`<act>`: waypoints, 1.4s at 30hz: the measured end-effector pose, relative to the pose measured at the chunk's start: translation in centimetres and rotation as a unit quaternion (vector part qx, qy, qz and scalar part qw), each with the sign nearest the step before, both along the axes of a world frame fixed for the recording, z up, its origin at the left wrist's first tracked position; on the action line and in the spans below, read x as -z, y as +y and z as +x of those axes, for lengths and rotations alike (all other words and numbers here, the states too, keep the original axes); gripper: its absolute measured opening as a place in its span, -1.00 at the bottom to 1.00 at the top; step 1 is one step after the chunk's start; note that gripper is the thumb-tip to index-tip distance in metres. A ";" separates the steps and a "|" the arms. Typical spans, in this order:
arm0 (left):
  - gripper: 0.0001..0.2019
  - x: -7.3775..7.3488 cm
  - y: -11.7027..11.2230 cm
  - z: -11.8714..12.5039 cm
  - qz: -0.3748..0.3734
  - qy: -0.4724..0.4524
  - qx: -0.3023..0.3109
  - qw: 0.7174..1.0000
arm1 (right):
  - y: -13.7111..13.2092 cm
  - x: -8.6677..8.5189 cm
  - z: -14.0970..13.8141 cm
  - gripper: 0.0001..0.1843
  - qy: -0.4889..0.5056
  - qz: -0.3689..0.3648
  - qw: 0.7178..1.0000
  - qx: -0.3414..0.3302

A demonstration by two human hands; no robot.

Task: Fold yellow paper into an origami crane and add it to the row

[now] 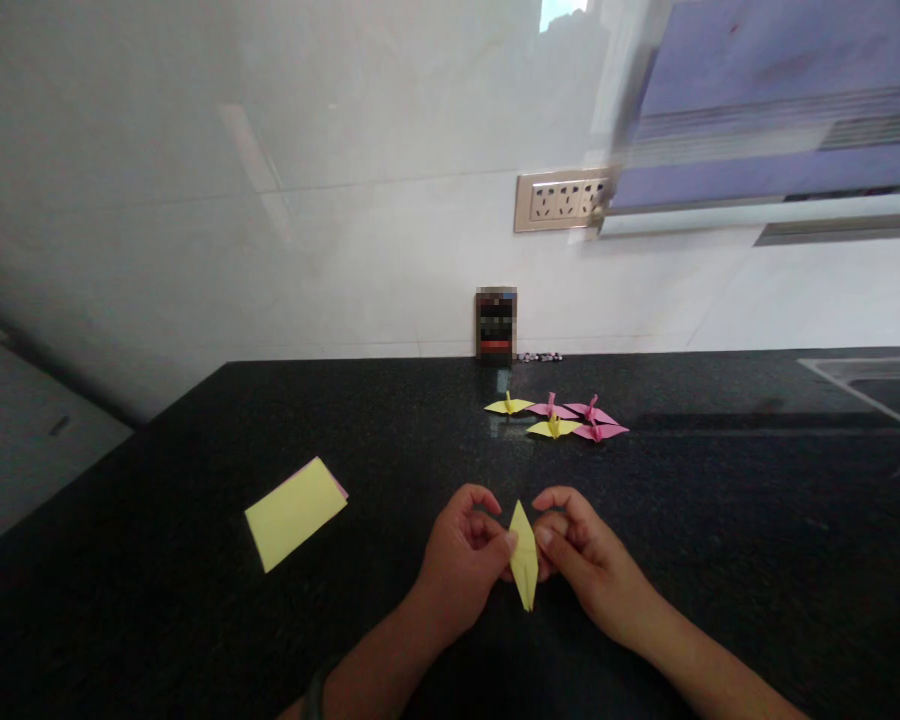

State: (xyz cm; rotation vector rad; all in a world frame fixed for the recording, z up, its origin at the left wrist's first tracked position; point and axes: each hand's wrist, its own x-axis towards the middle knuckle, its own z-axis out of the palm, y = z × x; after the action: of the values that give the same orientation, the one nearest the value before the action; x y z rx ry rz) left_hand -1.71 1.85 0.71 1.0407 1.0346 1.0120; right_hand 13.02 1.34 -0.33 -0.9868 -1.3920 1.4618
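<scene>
Between the left hand (461,560) and right hand (581,555), both pinched shut, stands the yellow folded paper (523,553).

A black speckled tabletop (720,520) runs from the left hand (461,560) to a pale, glossy tiled wall (270,200), with a socket strip (562,200) above and beyond the right hand (585,555), a blurred window frame (780,100) farther right, and a sink rim (862,378) far right.
</scene>
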 end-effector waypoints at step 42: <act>-0.78 -0.3 -0.4 -0.1 -0.134 -0.118 0.140 0.974 | -0.2 -1.3 0.3 -0.86 0.044 0.034 0.997 -0.045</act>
State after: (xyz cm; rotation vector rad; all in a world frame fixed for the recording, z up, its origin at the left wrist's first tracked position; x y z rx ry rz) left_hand -1.78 1.49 1.06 0.7956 0.7781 0.7217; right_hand 13.27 1.18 0.94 -0.8160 -1.4279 1.4963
